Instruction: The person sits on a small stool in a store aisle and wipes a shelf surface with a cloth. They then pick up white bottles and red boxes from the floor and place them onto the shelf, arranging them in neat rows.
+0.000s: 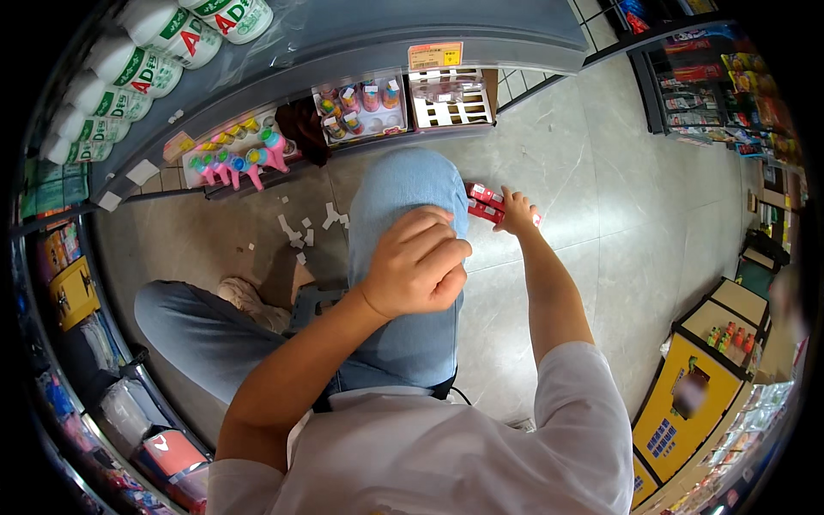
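Note:
My left hand [418, 264] is curled above my raised knee in light blue jeans; whether something small is inside the fingers is hidden. Low down beside that knee, my right hand [517, 211] has its fingers on small red boxes [484, 202] with white stickers, at floor level. Ahead, a shelf holds a tray of pink-handled toys [257, 156] with coloured tops, a white tray of small colourful containers [370, 96], and a white slotted display box [450, 109] with clear plastic on it. An orange and yellow price tag [436, 56] hangs on the shelf edge above.
White bottles [154, 64] line the upper shelf at left. Paper scraps [296, 238] lie on the tiled floor [644, 225] left of the knee. Stocked shelves [84, 290] stand at far left. A yellow display stand [682, 405] is at lower right, and racks of packets [698, 84] at upper right.

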`<state>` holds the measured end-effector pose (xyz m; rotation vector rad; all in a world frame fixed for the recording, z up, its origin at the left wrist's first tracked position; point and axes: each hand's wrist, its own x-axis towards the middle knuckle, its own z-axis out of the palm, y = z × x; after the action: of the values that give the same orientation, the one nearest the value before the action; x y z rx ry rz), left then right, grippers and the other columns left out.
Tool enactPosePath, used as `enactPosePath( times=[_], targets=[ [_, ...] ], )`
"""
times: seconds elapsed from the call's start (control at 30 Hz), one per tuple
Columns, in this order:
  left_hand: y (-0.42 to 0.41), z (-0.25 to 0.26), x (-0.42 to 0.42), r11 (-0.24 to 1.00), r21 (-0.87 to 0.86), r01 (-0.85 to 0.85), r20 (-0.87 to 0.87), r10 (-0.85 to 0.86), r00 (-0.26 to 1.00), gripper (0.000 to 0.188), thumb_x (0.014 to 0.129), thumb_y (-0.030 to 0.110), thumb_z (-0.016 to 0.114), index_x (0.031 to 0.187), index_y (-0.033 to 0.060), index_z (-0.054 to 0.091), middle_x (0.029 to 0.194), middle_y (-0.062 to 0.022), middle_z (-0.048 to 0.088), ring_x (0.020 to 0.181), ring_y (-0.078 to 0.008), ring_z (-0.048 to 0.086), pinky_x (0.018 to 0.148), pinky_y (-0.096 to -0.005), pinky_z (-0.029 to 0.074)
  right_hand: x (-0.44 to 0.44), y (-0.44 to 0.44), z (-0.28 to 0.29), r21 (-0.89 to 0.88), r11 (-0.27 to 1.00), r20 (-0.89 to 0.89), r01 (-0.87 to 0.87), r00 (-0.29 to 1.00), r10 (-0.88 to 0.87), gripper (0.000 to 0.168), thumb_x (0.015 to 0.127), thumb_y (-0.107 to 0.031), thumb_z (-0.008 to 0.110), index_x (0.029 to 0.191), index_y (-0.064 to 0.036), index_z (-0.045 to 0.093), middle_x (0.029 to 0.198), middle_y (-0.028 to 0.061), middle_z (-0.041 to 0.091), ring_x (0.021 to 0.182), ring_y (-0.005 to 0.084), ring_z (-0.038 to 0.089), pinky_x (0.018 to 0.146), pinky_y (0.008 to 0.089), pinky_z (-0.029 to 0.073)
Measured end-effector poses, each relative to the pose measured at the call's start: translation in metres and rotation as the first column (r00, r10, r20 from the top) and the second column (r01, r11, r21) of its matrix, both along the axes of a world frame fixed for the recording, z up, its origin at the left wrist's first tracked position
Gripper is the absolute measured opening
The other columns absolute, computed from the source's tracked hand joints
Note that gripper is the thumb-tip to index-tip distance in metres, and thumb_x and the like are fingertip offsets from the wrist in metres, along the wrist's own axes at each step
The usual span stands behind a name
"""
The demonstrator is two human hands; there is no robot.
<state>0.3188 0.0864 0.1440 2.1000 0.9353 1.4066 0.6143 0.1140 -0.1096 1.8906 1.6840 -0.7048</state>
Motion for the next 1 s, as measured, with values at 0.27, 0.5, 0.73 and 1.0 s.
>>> enactPosePath(
  times=[0.27, 0.5, 0.73, 1.0],
  targets=[
    [0.002, 0.000, -0.001, 1.000, 0.002, -0.002, 0.003, 0.002, 1.000, 0.017, 0.053, -0.005, 0.050, 0.067, 0.0023, 0.055, 0.062, -0.0095, 0.053, 0.061, -0.0245, 0.053, 0.070, -0.0377, 0.051, 0.016, 0.017, -0.008, -0.127, 0.992, -0.123, 0.002, 0.992, -0.017, 0.087, 0.041, -0.025, 0.087, 0.115, -0.007, 0.045, 0.113, 0.0125, 0.054, 0.108, 0.0308, 0.050, 0.091, 0.0461, 0.038],
    [-0.001, 0.002, -0.002, 1.000, -0.023, -0.013, -0.014, 0.013, 1.000, 0.018, 0.051, -0.006, 0.050, 0.067, 0.0023, 0.055, 0.062, -0.0087, 0.053, 0.060, -0.0228, 0.053, 0.070, -0.0369, 0.051, 0.034, -0.002, -0.016, 0.073, 0.995, -0.423, 0.071, 0.906, -0.033, 0.083, 0.045, -0.017, 0.085, 0.117, -0.006, 0.047, 0.105, 0.0150, 0.059, 0.101, 0.0321, 0.055, 0.085, 0.0389, 0.045],
    [-0.002, 0.000, -0.002, 0.999, -0.023, -0.039, -0.016, 0.038, 0.999, 0.017, 0.051, -0.004, 0.050, 0.065, 0.0021, 0.056, 0.063, -0.0075, 0.053, 0.060, -0.0223, 0.053, 0.069, -0.0367, 0.052, 0.046, 0.020, -0.012, -0.095, 0.989, -0.610, 0.117, 0.778, -0.151, 0.058, 0.063, -0.008, 0.074, 0.117, -0.006, 0.053, 0.101, 0.0136, 0.062, 0.094, 0.0251, 0.058, 0.081, 0.0329, 0.043],
    [0.001, -0.001, -0.002, 0.999, -0.004, -0.038, -0.023, 0.038, 0.999, 0.018, 0.050, -0.004, 0.050, 0.065, 0.0022, 0.056, 0.063, -0.0082, 0.053, 0.060, -0.0233, 0.054, 0.067, -0.0361, 0.052, 0.062, 0.020, -0.021, -0.234, 0.958, -0.649, 0.167, 0.707, -0.281, 0.049, 0.076, -0.014, 0.066, 0.121, -0.004, 0.049, 0.103, 0.0172, 0.061, 0.096, 0.0275, 0.057, 0.084, 0.0340, 0.043]
  ],
)
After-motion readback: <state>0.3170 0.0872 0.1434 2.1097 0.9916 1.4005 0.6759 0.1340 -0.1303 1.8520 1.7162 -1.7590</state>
